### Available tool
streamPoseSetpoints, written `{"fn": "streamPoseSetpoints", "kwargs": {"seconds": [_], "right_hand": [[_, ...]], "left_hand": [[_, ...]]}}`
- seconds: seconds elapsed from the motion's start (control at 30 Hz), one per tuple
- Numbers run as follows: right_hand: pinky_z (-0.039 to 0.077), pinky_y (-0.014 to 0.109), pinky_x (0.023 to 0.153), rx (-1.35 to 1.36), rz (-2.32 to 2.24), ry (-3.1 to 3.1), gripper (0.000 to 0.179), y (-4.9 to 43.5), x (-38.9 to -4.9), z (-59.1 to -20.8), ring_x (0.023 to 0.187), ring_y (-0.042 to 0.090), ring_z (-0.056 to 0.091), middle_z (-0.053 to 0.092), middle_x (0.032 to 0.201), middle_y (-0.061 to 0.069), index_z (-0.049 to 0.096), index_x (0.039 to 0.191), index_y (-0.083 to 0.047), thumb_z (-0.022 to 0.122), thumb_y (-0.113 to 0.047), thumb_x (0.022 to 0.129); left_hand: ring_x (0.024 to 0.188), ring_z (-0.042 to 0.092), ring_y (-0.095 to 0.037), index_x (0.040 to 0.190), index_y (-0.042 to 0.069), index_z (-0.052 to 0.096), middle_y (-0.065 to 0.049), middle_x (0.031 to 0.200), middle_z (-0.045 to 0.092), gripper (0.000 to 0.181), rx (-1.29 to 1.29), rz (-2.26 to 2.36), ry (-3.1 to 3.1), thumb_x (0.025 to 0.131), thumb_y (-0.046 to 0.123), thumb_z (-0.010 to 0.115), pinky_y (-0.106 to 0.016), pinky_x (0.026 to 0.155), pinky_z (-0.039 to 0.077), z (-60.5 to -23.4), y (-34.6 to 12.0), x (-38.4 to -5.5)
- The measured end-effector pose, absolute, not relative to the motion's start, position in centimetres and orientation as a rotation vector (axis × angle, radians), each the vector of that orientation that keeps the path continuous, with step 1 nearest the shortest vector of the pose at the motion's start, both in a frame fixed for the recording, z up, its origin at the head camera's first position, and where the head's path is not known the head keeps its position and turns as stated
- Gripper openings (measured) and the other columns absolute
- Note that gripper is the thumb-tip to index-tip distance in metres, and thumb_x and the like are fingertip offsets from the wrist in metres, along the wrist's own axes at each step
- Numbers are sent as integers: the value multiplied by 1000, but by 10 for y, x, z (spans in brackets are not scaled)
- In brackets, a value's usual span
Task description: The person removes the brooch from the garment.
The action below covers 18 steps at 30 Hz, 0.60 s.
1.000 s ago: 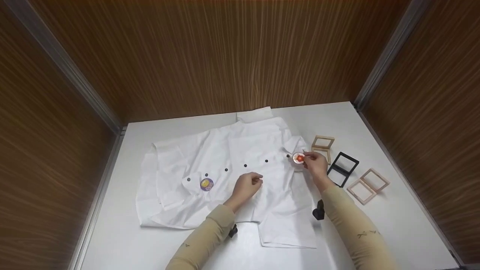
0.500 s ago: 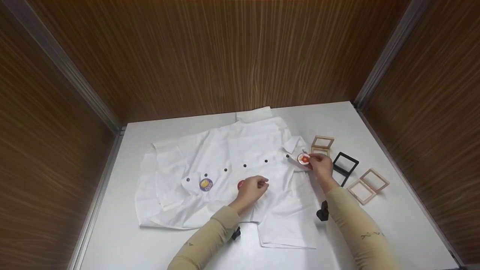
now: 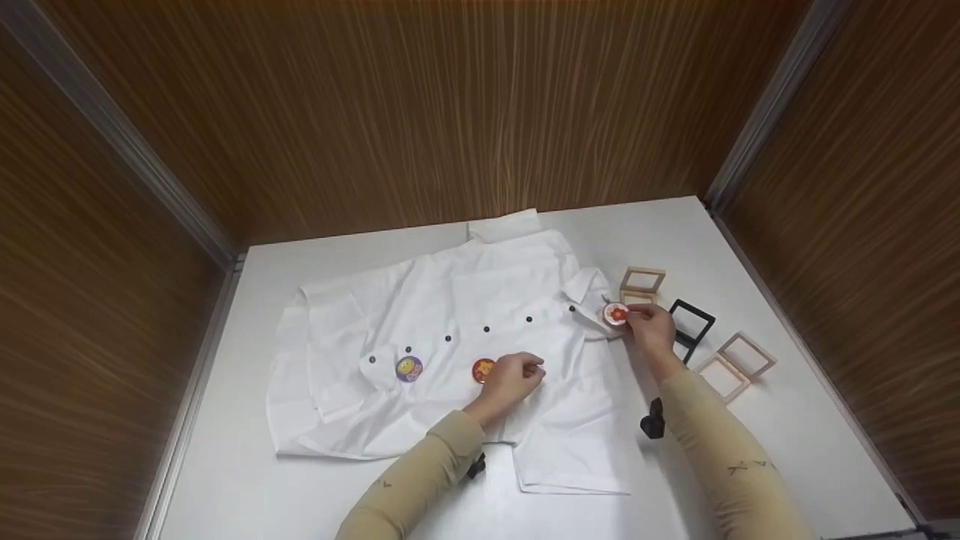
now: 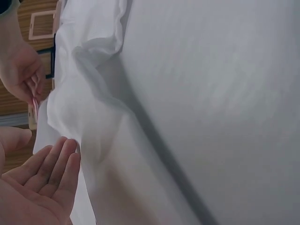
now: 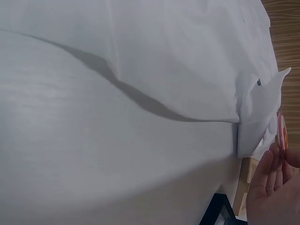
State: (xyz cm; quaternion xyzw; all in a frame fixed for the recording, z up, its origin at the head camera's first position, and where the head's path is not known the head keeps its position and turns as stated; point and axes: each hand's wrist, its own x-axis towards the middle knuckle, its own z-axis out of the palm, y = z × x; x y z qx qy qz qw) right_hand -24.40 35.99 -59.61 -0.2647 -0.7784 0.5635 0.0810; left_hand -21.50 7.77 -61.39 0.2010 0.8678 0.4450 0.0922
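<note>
1. Pinching a round white badge with a red centre (image 3: 615,314) between thumb and fingertips, the right hand (image 3: 651,330) is holding it at the collar end of the white shirt (image 3: 450,300), just beside the last dark button (image 3: 572,308); in the right wrist view the badge (image 5: 281,131) is showing edge-on by the fingertips (image 5: 267,164).
2. Resting nearer the person on the shirt front, the left hand (image 3: 514,377) is lying with fingers loosely curled and gripping nothing; the left wrist view is showing its palm open and fingers (image 4: 56,164) relaxed against a fold of cloth.
3. Just beside that hand, an orange-red badge (image 3: 483,370) is sitting on the shirt, and further left a purple and yellow badge (image 3: 409,368) is sitting there too.
4. Above both badges, a row of dark buttons (image 3: 487,329) is running across the shirt towards the collar.
5. Spread over the white table (image 3: 247,480), the shirt is covering most of it.
6. To the right, three shallow frame boxes are standing open beside the shirt: a pale wooden one (image 3: 736,364) nearest, a black one (image 3: 690,324) partly behind the right hand, and another wooden one (image 3: 642,283) farthest; no contents can be made out in them.
7. Beyond the table, brown wood-grain walls (image 3: 420,112) are closing it in.
</note>
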Motion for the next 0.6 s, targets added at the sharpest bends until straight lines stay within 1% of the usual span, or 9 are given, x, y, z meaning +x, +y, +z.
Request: {"fn": "streamPoseSetpoints", "kwargs": {"seconds": [0.1,0.23,0.33,0.5,0.57,0.6], "right_hand": [[53,13,66,-815,1657,-2366,30,363,-245,-597,71,-1,61,75,93,6,68,125,11,64,-6,100],[52,11,66,-860,1634,-2383,31,366,-245,-597,70,-3,60,76,98,7,68,127,8,66,-9,101],[51,11,64,-888,1612,-2382,32,367,-245,-597,69,-4,60,77,102,12,69,127,7,67,-11,101],[48,10,65,-929,1556,-2390,31,370,-245,-596,74,-2,58,75,118,21,69,127,4,67,-12,100],[46,9,66,-941,1535,-2394,31,371,-245,-597,75,-3,56,75,121,22,69,126,4,68,-12,100],[45,9,66,-942,1531,-2390,30,371,-245,-597,74,-3,56,75,120,22,70,126,4,68,-12,100]], "left_hand": [[93,75,-17,116,2,79,-8,100,81,24,586,1319,2575,96,10,68,-22,83,59,-614,80,-215],[92,76,-17,116,3,79,-7,100,81,24,581,1315,2579,96,11,70,-22,83,59,-614,82,-214],[92,76,-17,116,3,79,-7,100,81,24,580,1322,2572,95,11,71,-21,82,59,-615,83,-214],[93,78,-20,117,0,77,-10,102,81,25,593,1369,2522,95,10,74,-20,83,61,-616,85,-213],[93,78,-21,118,-1,77,-12,103,81,25,599,1386,2501,95,9,75,-21,83,61,-616,86,-212],[94,78,-20,119,-1,76,-12,104,80,26,596,1392,2488,95,9,75,-21,84,61,-616,86,-212]]}}
